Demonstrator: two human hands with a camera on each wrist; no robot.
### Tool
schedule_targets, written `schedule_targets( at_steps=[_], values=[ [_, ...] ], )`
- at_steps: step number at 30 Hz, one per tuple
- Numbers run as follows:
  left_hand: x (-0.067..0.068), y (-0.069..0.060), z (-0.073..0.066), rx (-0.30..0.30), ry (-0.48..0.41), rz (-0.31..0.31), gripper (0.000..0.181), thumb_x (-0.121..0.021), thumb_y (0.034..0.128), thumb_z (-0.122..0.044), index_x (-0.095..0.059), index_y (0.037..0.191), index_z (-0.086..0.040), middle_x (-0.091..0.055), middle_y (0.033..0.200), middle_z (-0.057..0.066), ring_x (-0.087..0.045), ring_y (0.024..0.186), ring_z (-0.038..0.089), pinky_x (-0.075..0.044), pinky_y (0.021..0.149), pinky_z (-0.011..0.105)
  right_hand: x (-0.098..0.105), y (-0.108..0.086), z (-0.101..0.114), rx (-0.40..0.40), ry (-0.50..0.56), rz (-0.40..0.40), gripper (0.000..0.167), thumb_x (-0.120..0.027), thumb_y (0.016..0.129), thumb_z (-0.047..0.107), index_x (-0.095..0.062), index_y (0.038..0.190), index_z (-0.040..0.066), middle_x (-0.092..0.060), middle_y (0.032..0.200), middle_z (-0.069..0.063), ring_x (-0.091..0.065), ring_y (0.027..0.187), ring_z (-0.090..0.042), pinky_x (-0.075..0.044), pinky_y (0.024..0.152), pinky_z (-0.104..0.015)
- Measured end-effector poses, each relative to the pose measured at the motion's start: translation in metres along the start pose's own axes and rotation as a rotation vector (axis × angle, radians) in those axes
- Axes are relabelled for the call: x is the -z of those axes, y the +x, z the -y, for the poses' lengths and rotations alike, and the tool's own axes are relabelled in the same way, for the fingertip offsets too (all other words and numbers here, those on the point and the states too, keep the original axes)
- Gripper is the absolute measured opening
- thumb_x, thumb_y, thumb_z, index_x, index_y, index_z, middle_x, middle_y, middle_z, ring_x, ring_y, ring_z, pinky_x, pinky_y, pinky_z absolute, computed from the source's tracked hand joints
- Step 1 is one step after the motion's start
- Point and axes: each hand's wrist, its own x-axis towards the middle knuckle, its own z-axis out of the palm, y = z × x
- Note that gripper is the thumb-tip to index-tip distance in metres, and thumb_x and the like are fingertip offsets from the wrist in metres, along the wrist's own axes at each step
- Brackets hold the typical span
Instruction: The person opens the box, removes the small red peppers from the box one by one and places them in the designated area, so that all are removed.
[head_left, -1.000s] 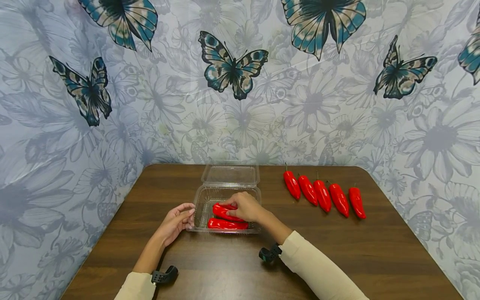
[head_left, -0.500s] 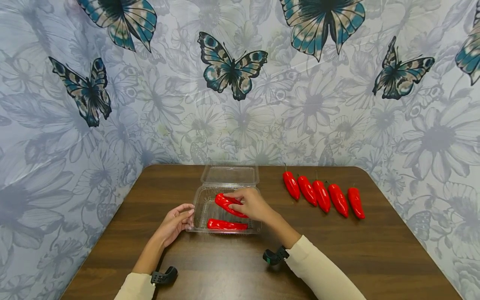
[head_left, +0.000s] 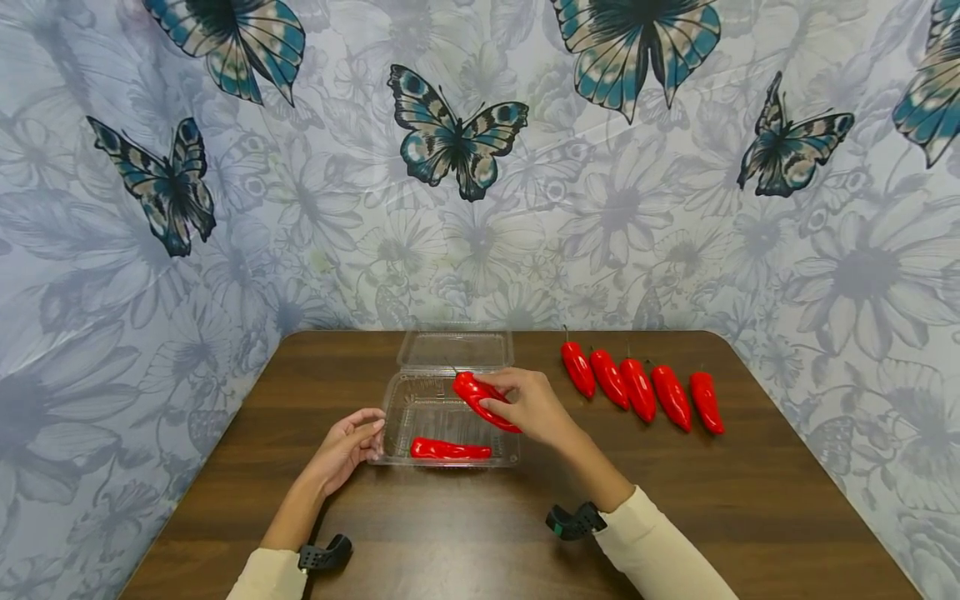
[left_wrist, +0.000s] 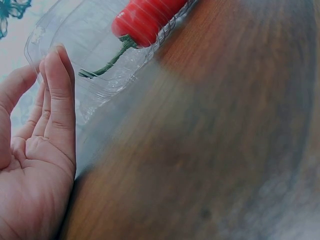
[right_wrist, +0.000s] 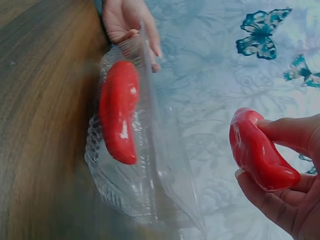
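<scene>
A clear plastic clamshell container [head_left: 397, 417] lies with its lid [head_left: 456, 350] folded back. My left hand [head_left: 347, 450] pinches its left rim between thumb and fingers, as the left wrist view shows. One red chili pepper [head_left: 450, 449] lies along the near wall inside, its green stem [left_wrist: 111, 62] toward my left hand. Between the thumb and fingers of my right hand [head_left: 536, 408] is another red pepper [right_wrist: 257, 150], raised over the right part of the container.
Several more red peppers [head_left: 637, 390] lie in a slanting row on the brown wooden table [head_left: 480, 533], right of the container. Behind the table hangs a butterfly-patterned backdrop [head_left: 480, 258].
My right hand has lifted its pepper from beside the other one in the container and carried it up and to the right. My left hand has stayed at the rim.
</scene>
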Motion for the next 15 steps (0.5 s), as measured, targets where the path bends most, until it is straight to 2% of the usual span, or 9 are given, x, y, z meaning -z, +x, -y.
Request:
schedule_targets(
  at_steps=[5, 11, 15],
  values=[
    [0.0, 0.0, 0.0, 0.003, 0.001, 0.001, 0.014, -0.05, 0.1067, -0.006, -0.055, 0.12, -0.005, -0.065, 0.081, 0.0, -0.066, 0.068, 0.012, -0.058, 0.063, 0.024, 0.012, -0.008, -0.001, -0.038, 0.02, -0.046, 0.038, -0.084, 0.085, 0.011, -0.076, 0.121, 0.014, -0.075, 0.104, 0.002, -0.063, 0.08, -0.012, -0.057, 0.069, -0.035],
    [0.001, 0.0, 0.0, 0.007, 0.005, -0.003, 0.017, -0.051, 0.1067, -0.007, -0.053, 0.122, -0.001, -0.065, 0.081, 0.0, -0.066, 0.068, 0.012, -0.058, 0.063, 0.024, 0.023, -0.017, -0.002, -0.045, 0.025, -0.091, 0.038, -0.084, 0.084, 0.011, -0.076, 0.121, 0.014, -0.075, 0.103, 0.002, -0.064, 0.081, -0.013, -0.056, 0.065, -0.028],
    [0.001, 0.0, 0.0, 0.007, -0.001, 0.001, 0.022, -0.051, 0.1066, -0.007, -0.049, 0.125, 0.004, -0.065, 0.081, 0.0, -0.066, 0.067, 0.012, -0.058, 0.063, 0.024, 0.029, -0.023, -0.006, -0.062, 0.03, -0.11, 0.039, -0.085, 0.083, 0.01, -0.076, 0.121, 0.013, -0.075, 0.104, 0.0, -0.065, 0.083, -0.016, -0.06, 0.07, -0.038]
  ],
)
